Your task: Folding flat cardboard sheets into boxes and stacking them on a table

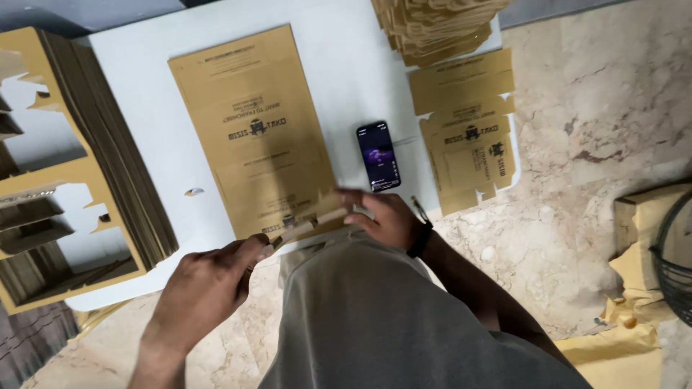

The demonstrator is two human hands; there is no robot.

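Two bare hands work the near edge of a flat, printed brown cardboard box blank [256,133] lying on a white desk [346,65]. Left hand [205,288], nearest the camera: fingers curled together and pinched on the blank's near-left flap, which is bent up off the desk. Right hand [382,216], with a dark band at the wrist: fingers spread slightly, pressing down on the blank's near-right corner. A grey-clothed torso fills the foreground between the two arms and hides the desk edge below the blank. Just beyond the right hand, a black smartphone [378,155] with a lit screen lies face up on the desk, beside the blank but apart from it. To its right, a smaller die-cut brown cardboard blank [468,130] overhangs the desk edge above a marbled stone floor [598,108]. At far left stands a thick stack of punched-out cardboard sheets [101,144]; at the far edge, a pile of folded cardboard pieces [440,25].
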